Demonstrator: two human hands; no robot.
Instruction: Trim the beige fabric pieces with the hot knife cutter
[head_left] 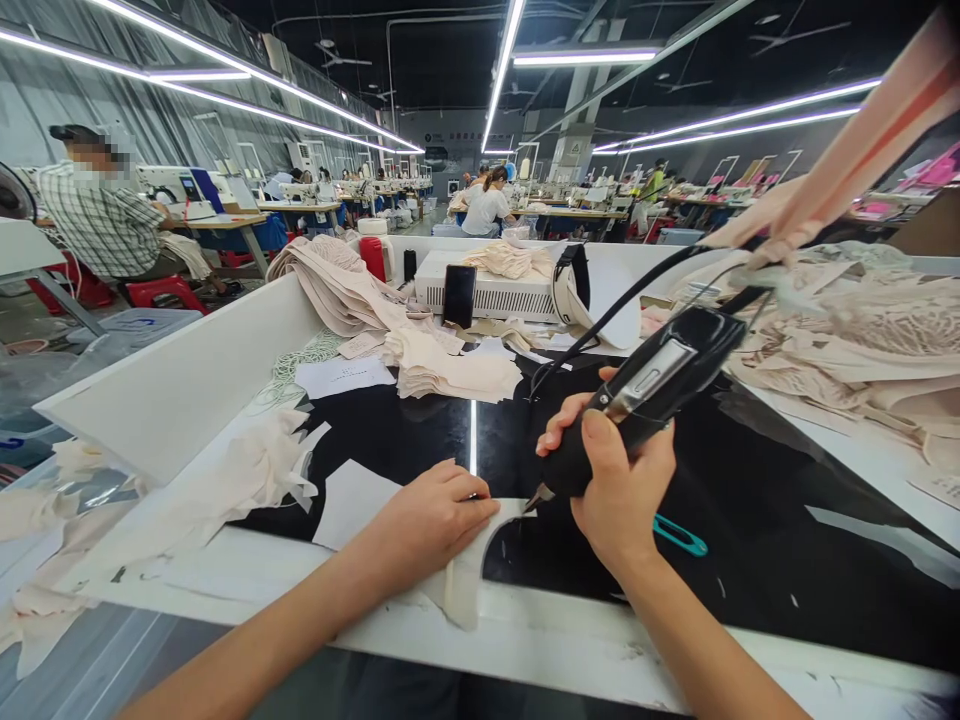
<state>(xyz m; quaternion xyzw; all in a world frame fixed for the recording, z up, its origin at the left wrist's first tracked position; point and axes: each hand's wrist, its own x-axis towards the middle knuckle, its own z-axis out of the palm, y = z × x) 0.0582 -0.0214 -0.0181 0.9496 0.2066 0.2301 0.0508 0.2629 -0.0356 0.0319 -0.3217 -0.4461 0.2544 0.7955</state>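
Note:
My right hand [626,480] is wrapped round a black corded hand-held power cutter [656,375], which tilts down to the left. Its pointed metal tip meets the narrow right end of a cream fabric piece [466,575] with a curved edge. My left hand [427,515] lies on this piece with its fingers together, gripping it close to the tip. Part of the fabric is hidden under that hand. A white sheet [352,500] sticks out behind my left wrist. Beside my right wrist lies a teal plastic-handled tool [679,536], partly covered.
A glossy black work surface [750,580] has white raised side boards [187,370]. Cream fabric stacks [450,365] lie ahead, others [847,350] at right. A phone [458,296] leans on a white vented box [510,290]. The cutter's cord and a pink cloth strip [862,140] hang overhead. People sit farther off.

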